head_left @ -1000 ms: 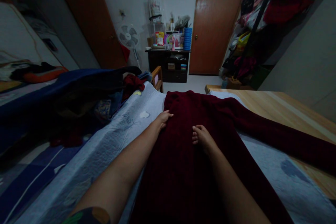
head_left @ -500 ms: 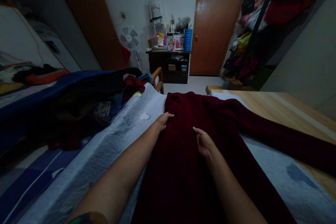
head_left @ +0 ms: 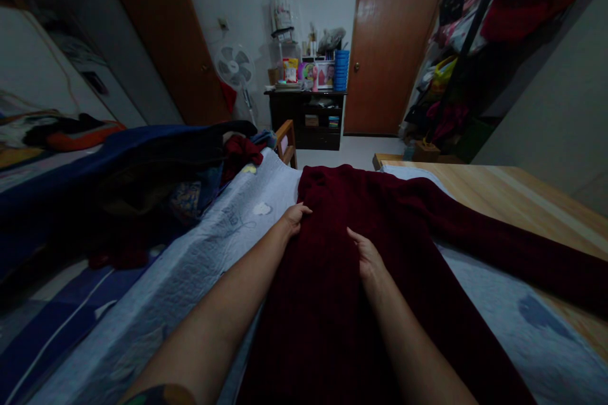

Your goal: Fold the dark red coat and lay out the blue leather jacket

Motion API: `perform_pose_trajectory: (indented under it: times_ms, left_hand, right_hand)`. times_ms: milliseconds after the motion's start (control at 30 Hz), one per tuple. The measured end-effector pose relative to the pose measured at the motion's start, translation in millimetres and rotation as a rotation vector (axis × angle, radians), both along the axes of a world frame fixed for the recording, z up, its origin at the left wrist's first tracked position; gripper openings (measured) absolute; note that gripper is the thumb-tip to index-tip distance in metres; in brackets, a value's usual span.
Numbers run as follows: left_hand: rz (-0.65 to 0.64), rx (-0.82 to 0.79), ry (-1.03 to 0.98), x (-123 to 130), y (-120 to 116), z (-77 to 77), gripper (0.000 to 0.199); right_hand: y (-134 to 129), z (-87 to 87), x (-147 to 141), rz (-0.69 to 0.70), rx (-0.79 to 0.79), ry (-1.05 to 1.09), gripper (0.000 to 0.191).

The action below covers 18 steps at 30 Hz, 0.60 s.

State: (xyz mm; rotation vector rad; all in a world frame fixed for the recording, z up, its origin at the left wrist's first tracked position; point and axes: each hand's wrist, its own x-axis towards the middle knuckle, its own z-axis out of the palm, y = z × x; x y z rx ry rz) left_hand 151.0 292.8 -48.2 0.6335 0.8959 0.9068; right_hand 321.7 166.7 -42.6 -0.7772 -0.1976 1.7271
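Observation:
A dark red long-sleeved sweater lies spread over the bed, its collar end away from me and one sleeve stretched out to the right. At its left edge, my left hand is closed with the thumb on top of the cloth and the other fingers mostly hidden beneath. My right hand pinches a folded edge along the middle of the sweater, thumb up, with its fingers partly hidden by the fabric. Between the two hands the cloth lies in a folded panel.
A pale blue quilted bed cover lies underneath. Clothes are heaped in a dark pile at left. Bare wooden board borders the right. Beyond the bed stand a wooden chair, a fan and a dark cabinet.
My right hand has shifted very slightly left, and the folded edge at it shows more clearly. My left hand stays almost in place at the sweater's left edge.

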Motion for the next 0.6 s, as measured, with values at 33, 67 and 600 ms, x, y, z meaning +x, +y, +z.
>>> perform_pose_trajectory:
  times_ms: [33,67,600]
  left_hand:
    - [-0.003,0.010,-0.002,-1,-1,0.0,0.054]
    - [-0.008,0.019,-0.003,-2,-1,-0.1,0.057]
    - [-0.111,0.167,0.055,1,-10,3.9,0.047]
  right_hand:
    - [0,-0.4,1,-0.076,0.010,-0.084,0.024]
    - [0,-0.9,4,-0.152,0.017,-0.221,0.026]
    - [-27,36.6,-32,-0.202,0.702,-2.032,0.050]
